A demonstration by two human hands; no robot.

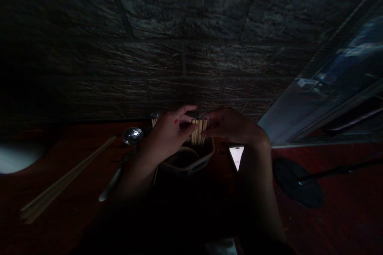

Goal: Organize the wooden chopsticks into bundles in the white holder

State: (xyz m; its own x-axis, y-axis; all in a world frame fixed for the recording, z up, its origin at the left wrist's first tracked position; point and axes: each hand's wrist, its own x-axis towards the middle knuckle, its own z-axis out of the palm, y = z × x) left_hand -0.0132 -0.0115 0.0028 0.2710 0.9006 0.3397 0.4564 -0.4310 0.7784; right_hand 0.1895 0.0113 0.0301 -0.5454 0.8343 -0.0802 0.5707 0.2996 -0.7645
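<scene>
A bundle of wooden chopsticks (198,132) stands upright in the middle, with clear plastic at its top. My left hand (167,131) grips its left side between thumb and fingers, the index finger stretched out above. From the right, my right hand (230,124) pinches the same bundle near the top. The lower ends reach down into a light-rimmed basket (187,168), whose inside is dark. Behind my left hand the tops of more wrapped sticks (154,122) show; the hand hides the rest.
Left of the basket lie a shiny metal ladle (132,136), a pale handle (110,185) and several long wooden sticks (68,177). A lit phone (236,157) lies right of it. A brick wall (185,59) rises behind; a round dark base (299,183) stands at right.
</scene>
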